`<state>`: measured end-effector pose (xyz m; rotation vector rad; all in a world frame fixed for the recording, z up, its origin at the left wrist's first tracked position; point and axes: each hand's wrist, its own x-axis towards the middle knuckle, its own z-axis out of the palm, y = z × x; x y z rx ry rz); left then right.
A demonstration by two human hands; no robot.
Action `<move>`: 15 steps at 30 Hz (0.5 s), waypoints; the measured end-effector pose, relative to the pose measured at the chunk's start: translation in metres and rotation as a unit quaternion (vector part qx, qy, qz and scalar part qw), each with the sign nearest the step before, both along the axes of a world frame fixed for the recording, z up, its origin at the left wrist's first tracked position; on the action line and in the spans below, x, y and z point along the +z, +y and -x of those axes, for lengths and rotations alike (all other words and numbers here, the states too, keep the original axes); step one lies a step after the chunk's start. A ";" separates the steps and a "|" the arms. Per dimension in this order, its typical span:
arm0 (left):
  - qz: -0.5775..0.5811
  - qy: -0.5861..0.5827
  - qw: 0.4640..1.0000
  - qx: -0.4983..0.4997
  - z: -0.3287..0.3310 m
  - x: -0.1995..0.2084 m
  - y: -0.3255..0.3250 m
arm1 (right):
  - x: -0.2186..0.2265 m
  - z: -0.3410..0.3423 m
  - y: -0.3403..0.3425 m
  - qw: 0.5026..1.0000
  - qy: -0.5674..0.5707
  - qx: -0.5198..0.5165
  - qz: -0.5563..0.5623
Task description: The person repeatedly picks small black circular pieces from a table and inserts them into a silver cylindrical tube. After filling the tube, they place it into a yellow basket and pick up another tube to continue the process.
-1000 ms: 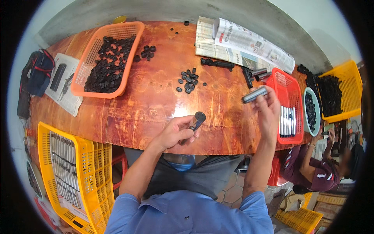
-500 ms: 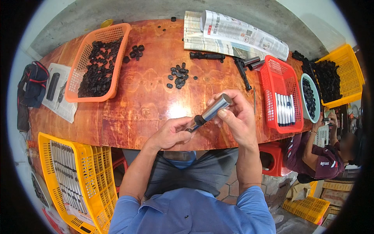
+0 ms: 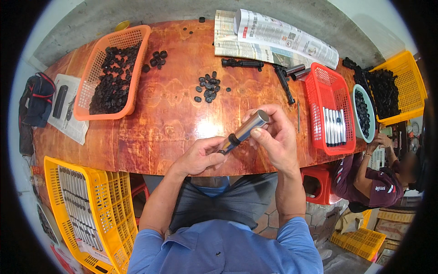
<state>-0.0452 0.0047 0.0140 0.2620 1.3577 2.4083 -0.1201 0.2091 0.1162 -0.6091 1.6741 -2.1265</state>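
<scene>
Varnished wooden table (image 3: 159,137) below; left of the red basket (image 3: 340,149), the right hand (image 3: 279,144) pinches a metal tube (image 3: 246,128), the left hand (image 3: 198,157) curled around its lower end. Probably light, stiff, slippery; the black collar (image 3: 233,139) should grip best.

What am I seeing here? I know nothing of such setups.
There is no robot: a person works bare-handed. The camera, a wide fisheye, sits on the person's head looking down, so straight edges bend near the rim. The right hand holds a shiny silver tube, which slants down to a black collar; the left hand has its grip on the dark lower end. On the brown table lie black pieces in a small pile and newspapers; an orange basket of black parts stands at left, a red basket with metal tubes at right.
</scene>
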 end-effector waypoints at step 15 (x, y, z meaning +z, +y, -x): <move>0.011 -0.011 1.000 -0.025 0.000 -0.003 -0.004 | 0.002 -0.008 -0.009 0.998 -0.026 -0.050 -0.006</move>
